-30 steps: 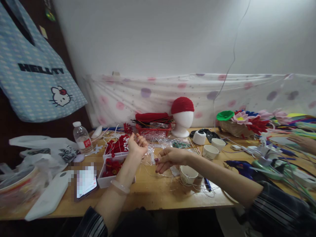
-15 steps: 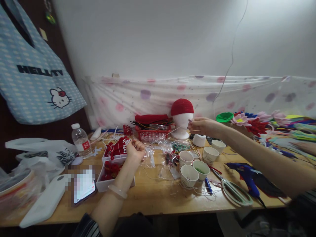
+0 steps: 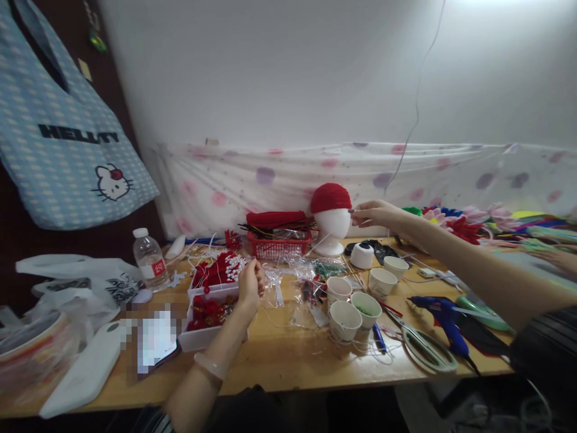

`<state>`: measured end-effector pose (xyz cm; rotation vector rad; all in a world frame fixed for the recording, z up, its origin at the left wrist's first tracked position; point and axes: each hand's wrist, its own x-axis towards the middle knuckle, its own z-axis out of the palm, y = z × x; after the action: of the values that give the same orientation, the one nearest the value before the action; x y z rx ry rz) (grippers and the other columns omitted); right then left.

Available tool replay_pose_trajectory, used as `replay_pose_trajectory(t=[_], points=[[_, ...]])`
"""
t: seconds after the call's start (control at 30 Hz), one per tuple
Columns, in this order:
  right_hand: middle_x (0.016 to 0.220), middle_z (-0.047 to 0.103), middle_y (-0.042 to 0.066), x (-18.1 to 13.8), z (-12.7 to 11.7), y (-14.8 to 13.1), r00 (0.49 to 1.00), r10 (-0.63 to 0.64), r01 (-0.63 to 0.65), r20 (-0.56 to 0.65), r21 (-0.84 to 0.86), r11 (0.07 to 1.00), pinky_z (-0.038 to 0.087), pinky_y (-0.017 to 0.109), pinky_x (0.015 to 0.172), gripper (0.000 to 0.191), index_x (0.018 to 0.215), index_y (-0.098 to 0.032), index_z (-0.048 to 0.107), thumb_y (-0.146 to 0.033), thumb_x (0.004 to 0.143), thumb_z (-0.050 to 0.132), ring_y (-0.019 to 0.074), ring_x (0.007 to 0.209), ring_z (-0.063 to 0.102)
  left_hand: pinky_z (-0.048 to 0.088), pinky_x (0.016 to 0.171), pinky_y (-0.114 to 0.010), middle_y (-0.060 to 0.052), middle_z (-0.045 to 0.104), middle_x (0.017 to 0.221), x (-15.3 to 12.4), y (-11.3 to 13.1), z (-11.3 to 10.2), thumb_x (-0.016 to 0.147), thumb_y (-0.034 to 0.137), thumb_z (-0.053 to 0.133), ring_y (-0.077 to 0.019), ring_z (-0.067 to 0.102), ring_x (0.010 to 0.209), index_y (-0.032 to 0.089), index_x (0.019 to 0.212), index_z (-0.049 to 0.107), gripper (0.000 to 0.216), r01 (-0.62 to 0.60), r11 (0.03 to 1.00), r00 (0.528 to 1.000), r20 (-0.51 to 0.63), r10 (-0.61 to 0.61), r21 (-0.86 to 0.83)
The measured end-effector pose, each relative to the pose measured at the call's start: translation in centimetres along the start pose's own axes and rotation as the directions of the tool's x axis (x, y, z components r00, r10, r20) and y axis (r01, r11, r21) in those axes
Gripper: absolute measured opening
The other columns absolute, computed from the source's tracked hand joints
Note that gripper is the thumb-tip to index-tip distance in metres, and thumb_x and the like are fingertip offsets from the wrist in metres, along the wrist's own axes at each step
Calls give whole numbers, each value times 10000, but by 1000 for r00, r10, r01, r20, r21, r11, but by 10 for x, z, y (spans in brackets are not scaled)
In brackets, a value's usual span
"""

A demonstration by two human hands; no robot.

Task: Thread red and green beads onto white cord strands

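Note:
My left hand (image 3: 250,284) is closed in a loose fist above a white box (image 3: 198,340) of red and white beads, pinching a thin clear thread. My right hand (image 3: 374,213) is raised far to the right, beside a white foam head (image 3: 332,227) with a red cap (image 3: 331,197). Its fingers are pinched together on the other end of the thread. A faint line of thread (image 3: 322,245) stretches between the two hands. Several paper cups (image 3: 345,320) stand on the wooden table (image 3: 279,361) below my right arm.
A red basket (image 3: 279,243) sits behind the boxes, with a water bottle (image 3: 148,257), plastic bags and a phone (image 3: 155,340) to the left. A blue glue gun (image 3: 444,313) and scissors (image 3: 426,349) lie right. Another person's hand (image 3: 559,258) shows among craft flowers at far right.
My right hand rose from near my left hand up and right to the foam head, drawing the thread out. My left hand dropped slightly and stayed closed.

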<state>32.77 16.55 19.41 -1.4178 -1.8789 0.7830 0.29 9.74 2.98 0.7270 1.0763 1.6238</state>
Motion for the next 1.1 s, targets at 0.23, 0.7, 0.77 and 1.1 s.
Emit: replay_pose_trajectory(t=[0.23,0.7,0.77,1.1], points=[[912,694,19,11,14,-21,973,-64,108,222,-190,976,571,298,711,152,935,-145,664,-286,965,616,121,757,663,344,602,-247,6,507,614,7,31,-13,824,206,666,-173,543,722,199,605,566,241,-336,722,930,93,355,605],[843,695,7,0,79,-42,857,-134,340,497,-351,872,539,350,798,191,854,-148,662,-315,943,638,147,790,665,410,765,-358,-126,688,759,37,69,-64,860,385,501,-291,637,864,188,592,589,344,-356,-5,879,337,337,935],[879,701,15,4,85,-41,851,-134,344,508,-346,873,546,354,803,203,879,-148,664,-332,956,621,149,809,672,377,697,-329,-120,678,728,33,77,-75,861,410,432,-283,626,814,200,575,563,378,-352,-56,884,351,307,934],[918,708,25,16,116,-33,811,-136,346,569,-279,896,564,358,799,215,937,-140,664,-344,969,605,153,828,687,249,543,-279,19,373,499,26,58,-120,756,548,354,-143,367,524,224,509,333,408,-429,29,898,430,-88,903]])
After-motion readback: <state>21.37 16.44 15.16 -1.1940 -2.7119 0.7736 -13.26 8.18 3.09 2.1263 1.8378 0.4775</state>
